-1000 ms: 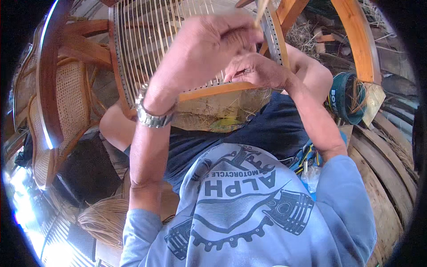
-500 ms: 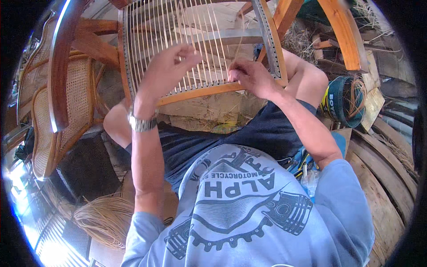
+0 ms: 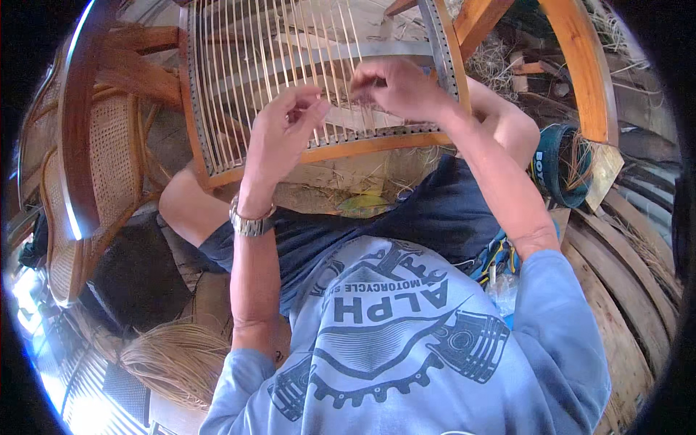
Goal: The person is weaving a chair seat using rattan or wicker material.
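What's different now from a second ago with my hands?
Your left hand has drawn back from its far reach, toward you and to the left. Your right hand has lifted away from the front rail, farther out over the frame. Whether either grips or released a strand is unclear. The green bucket and cane bundle stayed put.

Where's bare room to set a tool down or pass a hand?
Passing: the unstrung part of the frame, between the rightmost strand and right rail, though the right hand and a grey bar partly cross it. Setting down: probably the broad plank beyond the right sleeve. Crowded: the left, with cane panel, dark object and tan bundle.
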{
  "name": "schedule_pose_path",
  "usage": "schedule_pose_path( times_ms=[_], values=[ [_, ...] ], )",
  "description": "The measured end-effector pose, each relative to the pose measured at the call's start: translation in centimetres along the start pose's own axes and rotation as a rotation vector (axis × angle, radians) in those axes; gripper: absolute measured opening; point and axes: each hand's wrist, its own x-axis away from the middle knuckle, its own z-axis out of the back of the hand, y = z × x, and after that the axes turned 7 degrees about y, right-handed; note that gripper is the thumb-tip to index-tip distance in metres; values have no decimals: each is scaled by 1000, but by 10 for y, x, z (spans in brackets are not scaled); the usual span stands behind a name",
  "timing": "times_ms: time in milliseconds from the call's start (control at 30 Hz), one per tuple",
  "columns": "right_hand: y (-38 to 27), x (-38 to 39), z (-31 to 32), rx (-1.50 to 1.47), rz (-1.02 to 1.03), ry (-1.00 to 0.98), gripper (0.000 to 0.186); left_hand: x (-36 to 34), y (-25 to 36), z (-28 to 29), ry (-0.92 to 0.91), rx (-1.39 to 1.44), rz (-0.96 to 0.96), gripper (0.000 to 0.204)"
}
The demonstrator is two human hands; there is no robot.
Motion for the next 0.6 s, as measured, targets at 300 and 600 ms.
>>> schedule_pose_path(
  times_ms=[300, 600],
  values=[
    [-17, -84, 33, -239, -35, 302, 31, -50, 18, -23, -266, 157, 150, 29],
    [-1, -154, 62, -256, 67, 307, 23, -42, 19, -5, -435, 421, 90, 18]
  ],
)
